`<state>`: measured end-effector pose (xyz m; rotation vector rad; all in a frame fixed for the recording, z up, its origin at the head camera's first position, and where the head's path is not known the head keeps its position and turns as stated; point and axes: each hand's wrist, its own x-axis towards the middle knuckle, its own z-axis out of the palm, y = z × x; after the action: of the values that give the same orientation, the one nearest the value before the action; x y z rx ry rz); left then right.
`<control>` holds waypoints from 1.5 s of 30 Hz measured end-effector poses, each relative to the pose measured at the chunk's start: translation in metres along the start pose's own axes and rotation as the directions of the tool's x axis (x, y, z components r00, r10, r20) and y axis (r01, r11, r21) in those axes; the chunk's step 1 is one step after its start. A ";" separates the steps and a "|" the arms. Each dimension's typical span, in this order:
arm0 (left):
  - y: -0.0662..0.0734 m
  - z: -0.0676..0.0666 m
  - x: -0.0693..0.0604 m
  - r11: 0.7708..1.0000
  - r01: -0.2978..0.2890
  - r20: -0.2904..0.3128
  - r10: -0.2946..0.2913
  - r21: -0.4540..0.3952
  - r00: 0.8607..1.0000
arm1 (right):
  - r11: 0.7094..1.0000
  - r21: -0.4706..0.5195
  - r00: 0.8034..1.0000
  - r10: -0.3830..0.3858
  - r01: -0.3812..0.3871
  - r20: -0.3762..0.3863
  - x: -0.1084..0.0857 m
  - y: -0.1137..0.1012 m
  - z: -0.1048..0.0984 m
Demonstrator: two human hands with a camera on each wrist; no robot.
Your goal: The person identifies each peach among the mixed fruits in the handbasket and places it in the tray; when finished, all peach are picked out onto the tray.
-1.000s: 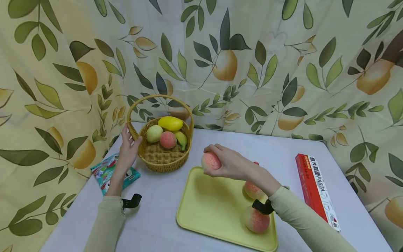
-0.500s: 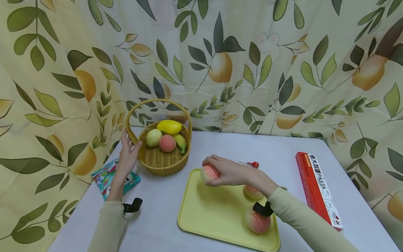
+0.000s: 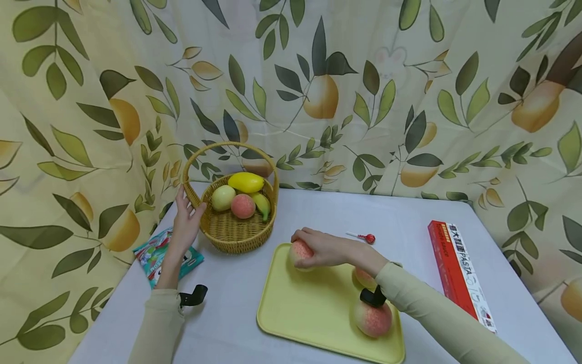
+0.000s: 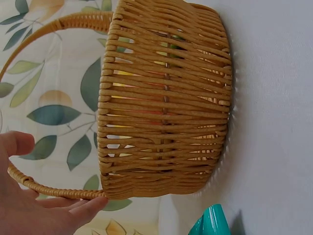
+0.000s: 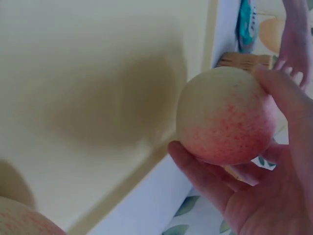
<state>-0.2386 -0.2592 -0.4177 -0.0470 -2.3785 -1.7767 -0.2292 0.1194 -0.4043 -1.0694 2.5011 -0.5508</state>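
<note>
My right hand (image 3: 325, 248) grips a pink-and-cream peach (image 3: 301, 253) low over the back left corner of the yellow tray (image 3: 309, 303). In the right wrist view, the thumb and fingers of that hand (image 5: 274, 196) hold opposite sides of the peach (image 5: 225, 117). Two more peaches (image 3: 375, 318) are at the tray's right side, one partly behind my wrist. My left hand (image 3: 184, 222) rests at the left of the wicker basket (image 3: 236, 245). The left wrist view has this hand's (image 4: 44, 210) fingers extended along the basket's handle (image 4: 58, 192), thumb apart from it.
Inside the basket are a yellow fruit (image 3: 246, 182), a pale green fruit (image 3: 223, 197), a pink peach (image 3: 243, 206) and a banana (image 3: 262, 204). A teal snack bag (image 3: 188, 260) lies by my left forearm, a red lollipop (image 3: 370, 238) behind the tray, a red pasta box (image 3: 454, 273) at right.
My right hand has lowered the peach toward the tray's back left corner, and the lollipop behind my forearm has come into fuller view. The left hand has stayed at the basket.
</note>
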 end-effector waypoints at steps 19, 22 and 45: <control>-0.003 0.002 -0.006 1.000 -0.001 -0.004 0.001 0.008 1.000 | 0.999 0.032 0.997 0.032 -0.034 0.064 0.015 0.003 0.010; -0.004 0.002 -0.006 1.000 -0.006 -0.001 0.006 0.011 1.000 | 0.999 0.016 0.996 0.042 -0.044 0.082 0.015 0.003 0.009; 0.001 0.002 -0.001 1.000 -0.019 -0.011 0.019 -0.013 1.000 | 0.998 0.017 0.998 -0.053 0.053 0.024 0.027 -0.011 -0.021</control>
<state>-0.2377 -0.2571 -0.4178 -0.0612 -2.3513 -1.7798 -0.2500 0.0965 -0.3854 -1.1324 2.4492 -0.5687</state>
